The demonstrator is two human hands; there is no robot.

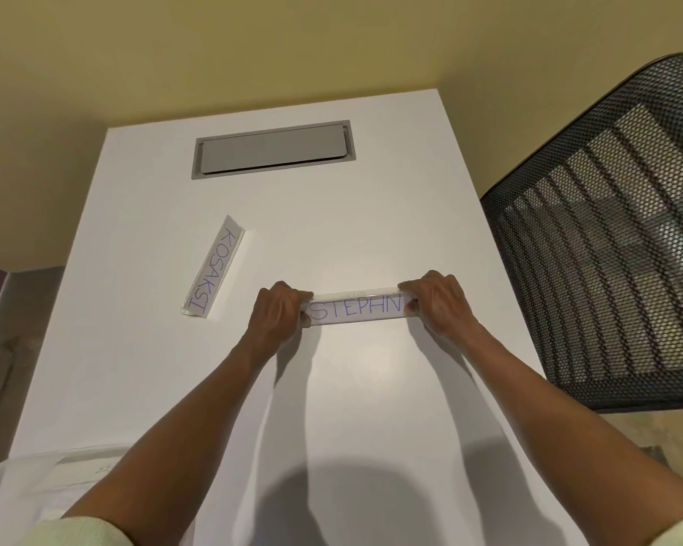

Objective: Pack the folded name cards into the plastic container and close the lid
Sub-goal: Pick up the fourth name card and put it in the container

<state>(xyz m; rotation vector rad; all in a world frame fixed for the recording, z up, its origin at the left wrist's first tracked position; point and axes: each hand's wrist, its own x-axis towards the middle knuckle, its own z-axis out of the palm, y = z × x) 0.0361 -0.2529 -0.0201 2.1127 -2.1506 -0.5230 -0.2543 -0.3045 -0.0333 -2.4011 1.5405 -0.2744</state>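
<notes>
A folded name card reading STEPHN [356, 309] lies across the middle of the white table [371, 388]. My left hand [279, 309] grips its left end and my right hand [436, 303] grips its right end. A second folded name card reading KOSAKSI [213, 267] stands tilted on the table to the left, apart from both hands. A clear plastic container [36, 478] shows at the near left corner, partly hidden by my left forearm; whether its lid is on I cannot tell.
A grey cable hatch [273, 149] is set flush into the far part of the table. A black mesh chair back [608, 246] stands close to the table's right edge. A yellow wall rises behind the table.
</notes>
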